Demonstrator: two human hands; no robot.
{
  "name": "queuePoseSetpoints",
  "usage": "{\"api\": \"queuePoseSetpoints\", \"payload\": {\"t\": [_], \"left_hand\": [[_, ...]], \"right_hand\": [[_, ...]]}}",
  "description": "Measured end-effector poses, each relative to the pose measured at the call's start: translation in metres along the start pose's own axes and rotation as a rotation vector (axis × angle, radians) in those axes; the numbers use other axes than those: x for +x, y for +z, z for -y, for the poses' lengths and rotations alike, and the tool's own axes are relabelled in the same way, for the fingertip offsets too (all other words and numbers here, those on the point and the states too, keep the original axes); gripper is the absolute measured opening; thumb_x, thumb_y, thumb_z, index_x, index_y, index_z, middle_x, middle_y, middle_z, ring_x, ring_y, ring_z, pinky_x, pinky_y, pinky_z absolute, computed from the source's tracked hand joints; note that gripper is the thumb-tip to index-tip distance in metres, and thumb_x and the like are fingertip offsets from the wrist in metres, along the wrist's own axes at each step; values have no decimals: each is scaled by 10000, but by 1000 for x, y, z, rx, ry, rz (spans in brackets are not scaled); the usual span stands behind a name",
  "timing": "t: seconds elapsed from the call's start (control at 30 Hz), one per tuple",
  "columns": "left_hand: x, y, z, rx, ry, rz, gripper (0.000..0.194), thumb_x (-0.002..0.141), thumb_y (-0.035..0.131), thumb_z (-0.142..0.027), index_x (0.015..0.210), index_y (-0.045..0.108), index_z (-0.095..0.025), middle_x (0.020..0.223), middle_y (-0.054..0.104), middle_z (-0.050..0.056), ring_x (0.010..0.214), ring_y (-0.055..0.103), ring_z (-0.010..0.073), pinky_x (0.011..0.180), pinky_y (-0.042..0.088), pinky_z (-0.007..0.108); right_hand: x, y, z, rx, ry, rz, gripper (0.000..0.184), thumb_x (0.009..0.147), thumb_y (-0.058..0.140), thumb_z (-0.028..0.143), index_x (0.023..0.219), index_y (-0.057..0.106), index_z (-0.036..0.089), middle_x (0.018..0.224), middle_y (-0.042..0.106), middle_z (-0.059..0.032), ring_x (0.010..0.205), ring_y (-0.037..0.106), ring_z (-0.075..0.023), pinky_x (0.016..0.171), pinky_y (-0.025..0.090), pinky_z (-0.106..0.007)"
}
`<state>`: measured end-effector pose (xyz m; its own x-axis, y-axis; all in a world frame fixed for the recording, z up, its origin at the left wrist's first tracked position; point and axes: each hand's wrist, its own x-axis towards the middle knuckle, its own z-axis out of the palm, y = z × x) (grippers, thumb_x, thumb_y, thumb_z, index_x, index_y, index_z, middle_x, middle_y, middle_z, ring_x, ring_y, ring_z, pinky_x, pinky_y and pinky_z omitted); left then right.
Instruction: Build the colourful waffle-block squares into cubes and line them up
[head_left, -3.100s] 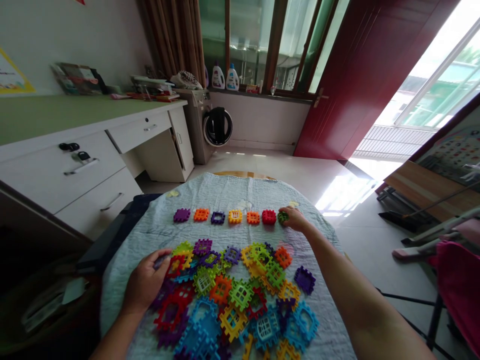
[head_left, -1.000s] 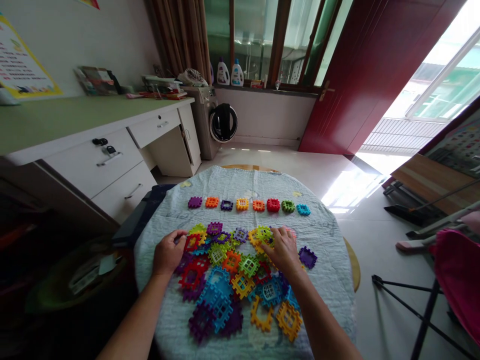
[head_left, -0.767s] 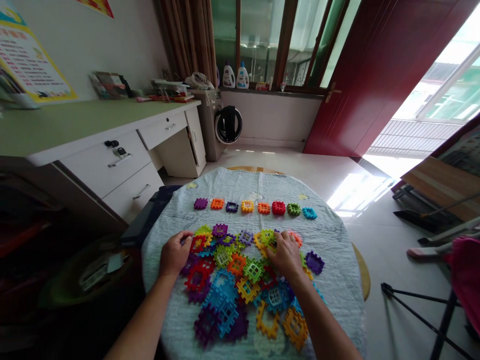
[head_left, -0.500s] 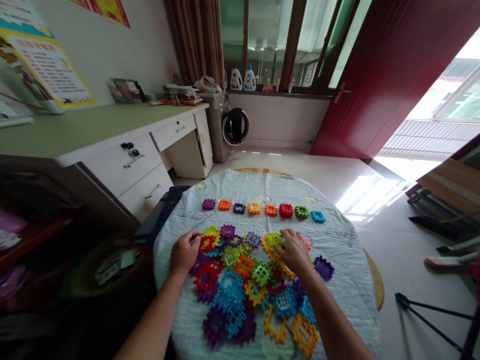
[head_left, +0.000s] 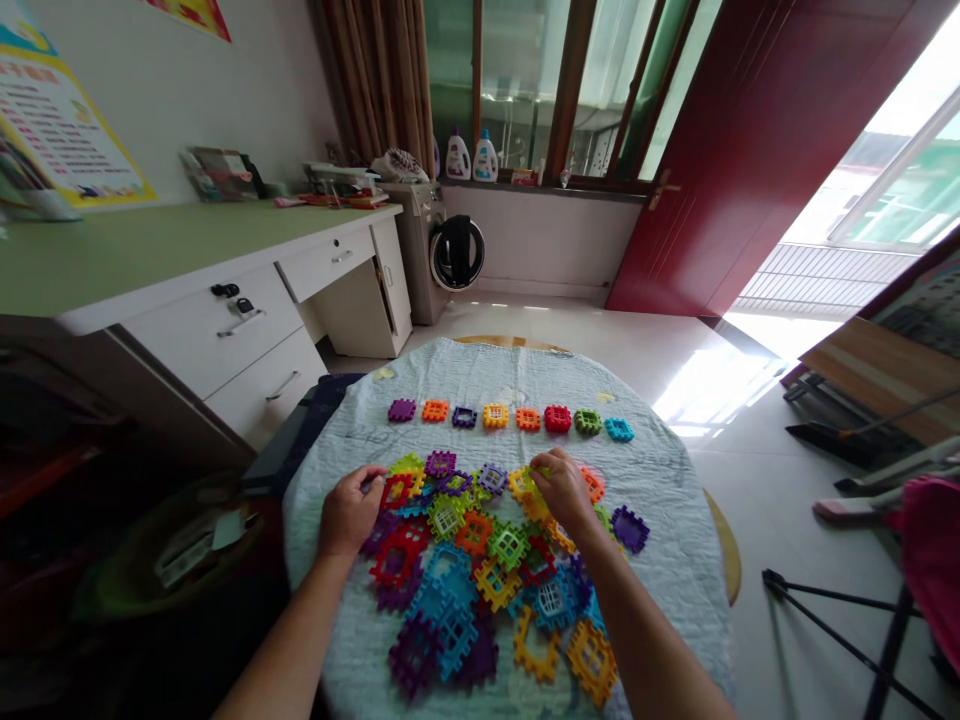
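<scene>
A pile of notched plastic building blocks (head_left: 474,535) in several colours, many with window-like grids, covers the near half of the round table. My right hand (head_left: 561,490) is at the pile's far right side, fingers pinched on a lime-green building block (head_left: 539,477) that they mostly cover. By the left edge of the pile is my left hand (head_left: 351,512), its fingers curled beside a red block (head_left: 396,491). Something small and dark shows at those fingertips, too little to name. Beyond the pile, several blocks form a row, from a purple block (head_left: 401,410) to a blue block (head_left: 619,429).
A pale blue cloth (head_left: 675,600) covers the table. The desk (head_left: 187,245) stands to the left and a washing machine (head_left: 420,250) with its door open is behind. On the right-hand floor are black stand legs (head_left: 832,600) and a pink item (head_left: 930,550).
My right hand has drawn its fingers together over the lime-green block, which is now mostly covered. My left hand stays by the pile's left edge. The whole view has shifted slightly.
</scene>
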<state>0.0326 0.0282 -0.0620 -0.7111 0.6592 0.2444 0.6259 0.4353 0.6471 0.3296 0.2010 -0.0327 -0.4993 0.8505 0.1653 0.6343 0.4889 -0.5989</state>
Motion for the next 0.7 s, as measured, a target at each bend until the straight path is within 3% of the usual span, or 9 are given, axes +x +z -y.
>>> {"api": "queuePoseSetpoints", "payload": {"t": [0.13, 0.27, 0.5, 0.6, 0.7], "left_hand": [[0, -1, -2, 2, -9, 13, 297, 754, 464, -364, 849, 696, -204, 885, 745, 47, 813, 670, 211, 812, 505, 283], [0, 0, -1, 15, -16, 18, 307, 756, 459, -370, 858, 696, -204, 904, 742, 51, 840, 667, 218, 840, 498, 293], [-1, -1, -4, 25, -23, 18, 301, 756, 460, -364, 853, 697, -204, 884, 739, 49, 824, 666, 217, 831, 502, 292], [-1, -1, -4, 33, -22, 19, 299, 758, 461, -359, 855, 698, -204, 884, 739, 48, 819, 665, 215, 826, 502, 290], [-1, -1, -4, 35, -18, 13, 299, 760, 463, -359, 861, 699, -206, 884, 739, 46, 820, 664, 212, 819, 503, 286]], "right_hand": [[4, -11, -21, 203, 36, -168, 215, 816, 518, 317, 868, 692, 202, 906, 662, -50, 850, 607, -185, 819, 455, -295], [-2, -25, -37, 68, 51, -249, 243, 823, 475, 282, 868, 696, 192, 912, 663, -64, 869, 603, -192, 836, 450, -300], [-27, -27, -46, -246, 21, 38, 442, 690, 475, 70, 1055, 688, 200, 1191, 640, -76, 1122, 539, -212, 982, 372, -316], [-31, -29, -38, -294, 54, 5, 417, 736, 507, 129, 1112, 670, 203, 1243, 618, -83, 1162, 508, -240, 987, 351, -360], [-32, -29, -23, -298, -4, 28, 327, 819, 544, 276, 1117, 658, 204, 1191, 633, -88, 1115, 505, -248, 972, 338, -371]]}}
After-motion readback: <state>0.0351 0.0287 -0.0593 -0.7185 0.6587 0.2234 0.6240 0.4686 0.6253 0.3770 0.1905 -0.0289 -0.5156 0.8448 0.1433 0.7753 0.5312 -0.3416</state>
